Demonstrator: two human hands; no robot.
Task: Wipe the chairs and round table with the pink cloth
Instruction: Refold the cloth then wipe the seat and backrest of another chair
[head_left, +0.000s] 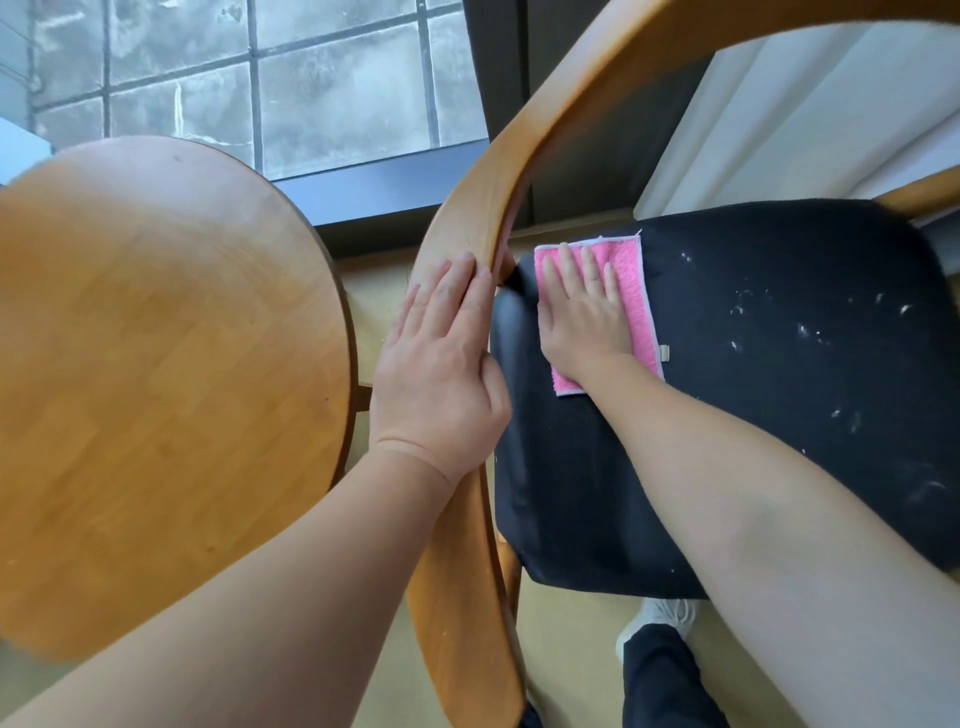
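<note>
The right hand (579, 322) lies flat, fingers (566, 270) spread and stretched out, pressing the pink rectangular cloth with a white hem (631, 291) down onto the black fabric seat cushion (753, 389) of the wooden armchair. It grips nothing; the palm simply pins the cloth. The cloth sits at the cushion's far left corner, its left edge just beside the curved wooden armrest (467, 239) and its far edge close to the cushion's back rim. Right of the cloth the cushion runs on broadly, dotted with white specks and lint (810, 332), all the way toward its right edge.

The left hand (441, 364) rests palm down on top of the armrest, fingers straight and close together, laid along the wood rather than wrapped around it; whether the thumb hooks under the rail cannot be told.

Left of the armrest, apart from it by a narrow strip of tan floor (374, 317), stands the round wooden table surface (166, 374), its rim curving near the left wrist. Beyond the armrest's far bend is a dark window frame (374, 192). Below the cushion's near edge, a dark trouser leg (665, 680) and white shoe (660, 618) show.
</note>
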